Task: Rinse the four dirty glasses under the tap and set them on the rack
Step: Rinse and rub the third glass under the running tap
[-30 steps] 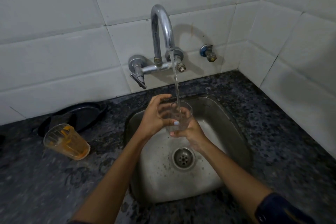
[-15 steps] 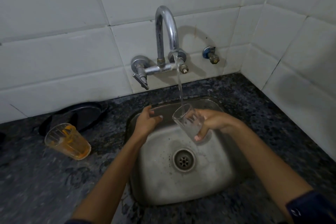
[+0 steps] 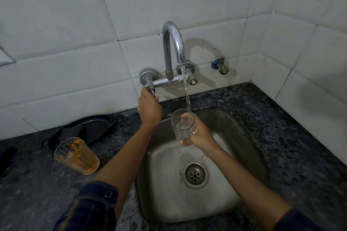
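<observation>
A: From the head view, the right hand (image 3: 197, 137) grips the clear drinking glass (image 3: 183, 124) over the steel sink (image 3: 244, 146), under the water stream. The left hand (image 3: 149, 108) is closed around the chrome tap lever (image 3: 151, 88).

B: Wet glass can slip and break. The orange-stained plastic cup (image 3: 77, 155) waits on the dark speckled tabletop (image 3: 291, 137).

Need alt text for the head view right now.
The right hand holds a clear glass under the tap's running water over the sink, while the left hand grips the tap handle. An orange-stained glass stands on the counter.
</observation>
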